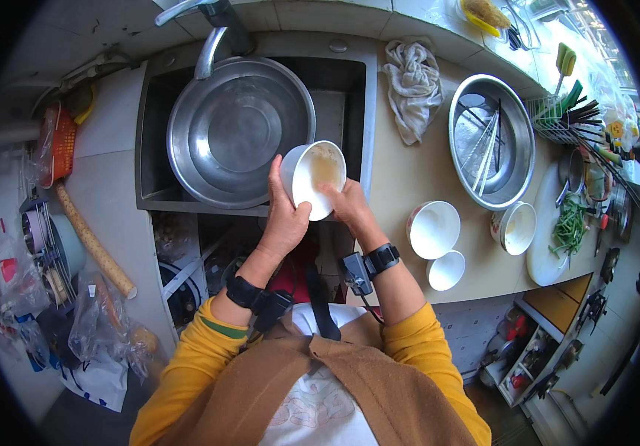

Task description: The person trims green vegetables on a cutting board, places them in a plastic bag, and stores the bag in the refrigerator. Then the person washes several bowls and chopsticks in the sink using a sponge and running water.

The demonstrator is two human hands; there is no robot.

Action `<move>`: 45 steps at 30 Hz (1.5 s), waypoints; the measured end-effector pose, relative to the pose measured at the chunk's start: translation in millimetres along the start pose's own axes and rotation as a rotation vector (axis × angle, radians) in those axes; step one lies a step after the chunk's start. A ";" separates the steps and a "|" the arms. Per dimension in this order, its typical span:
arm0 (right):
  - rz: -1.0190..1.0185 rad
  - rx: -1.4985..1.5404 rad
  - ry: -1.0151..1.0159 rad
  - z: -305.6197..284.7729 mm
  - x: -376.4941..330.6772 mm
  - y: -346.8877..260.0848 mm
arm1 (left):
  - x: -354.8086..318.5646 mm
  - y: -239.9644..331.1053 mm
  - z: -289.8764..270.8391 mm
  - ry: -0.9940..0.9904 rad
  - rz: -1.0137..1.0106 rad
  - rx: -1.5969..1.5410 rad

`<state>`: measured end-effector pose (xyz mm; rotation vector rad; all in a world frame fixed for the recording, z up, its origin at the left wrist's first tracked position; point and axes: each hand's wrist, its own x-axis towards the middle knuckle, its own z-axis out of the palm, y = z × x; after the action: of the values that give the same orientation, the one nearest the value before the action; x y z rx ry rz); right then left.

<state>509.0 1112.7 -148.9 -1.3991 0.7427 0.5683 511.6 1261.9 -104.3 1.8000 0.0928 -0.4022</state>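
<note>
A white bowl with some cloudy brownish liquid in it is held tilted over the sink's near right side. My left hand grips its left wall, thumb at the near rim. My right hand is closed at the right rim, its fingers reaching inside to the liquid. Just left of the bowl, a large steel basin with what looks like clear water stands in the sink. Above the basin's far edge hangs the faucet.
On the counter to the right stand a white bowl, a smaller one and another bowl. Behind them are a steel basin holding chopsticks and a crumpled cloth. Chopped greens lie on a white board.
</note>
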 end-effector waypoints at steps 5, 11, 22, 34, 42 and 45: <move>-0.240 -0.499 0.129 -8.3 25.5 -0.4 | 1.7 -3.5 -7.8 -0.060 -0.059 -0.048; -0.363 -0.378 0.180 0.4 24.3 11.9 | 5.5 -1.7 -9.0 -0.009 -0.067 -0.057; -0.053 0.074 -0.095 5.0 -13.0 -0.2 | 7.7 0.7 -0.9 0.089 0.017 0.008; -0.056 0.526 -0.060 24.4 -15.5 4.0 | 13.6 0.6 4.6 0.129 0.036 -0.051; -0.044 0.240 0.032 17.9 -4.5 -7.7 | 11.5 1.9 5.9 0.132 0.043 -0.021; -0.051 0.348 0.014 21.8 -8.3 -6.8 | 12.8 2.0 3.2 0.140 0.004 -0.066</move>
<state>511.3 1134.2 -137.9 -1.0967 0.7735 0.3687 523.4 1256.4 -107.2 1.7614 0.1976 -0.2669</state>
